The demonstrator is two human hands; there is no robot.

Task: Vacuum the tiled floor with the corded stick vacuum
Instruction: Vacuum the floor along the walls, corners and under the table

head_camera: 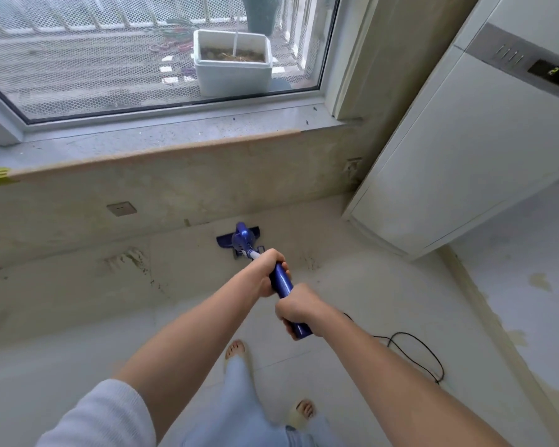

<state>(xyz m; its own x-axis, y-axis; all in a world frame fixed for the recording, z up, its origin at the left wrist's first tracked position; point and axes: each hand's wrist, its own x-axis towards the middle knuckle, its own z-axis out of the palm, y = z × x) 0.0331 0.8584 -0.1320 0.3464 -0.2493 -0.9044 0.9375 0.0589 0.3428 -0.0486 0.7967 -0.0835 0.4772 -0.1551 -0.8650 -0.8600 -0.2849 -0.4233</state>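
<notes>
Left hand (267, 272): fingers wrapped round vacuum (281, 285) shaft. Nozzle (239, 239): flat on floor (78, 317) at wall foot. Right hand (299, 309): gripping handle end. Cord (413, 353): looped rightward. Advice: keep nozzle flat, strokes overlapping, cord behind.

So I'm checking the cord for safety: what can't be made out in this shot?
Head view only:
- Cord: its vacuum end is hidden behind the right forearm; no plug visible.
- Vacuum handle: covered by left hand and right hand.
- Floor head: too small to see whether it lies flat.
</notes>
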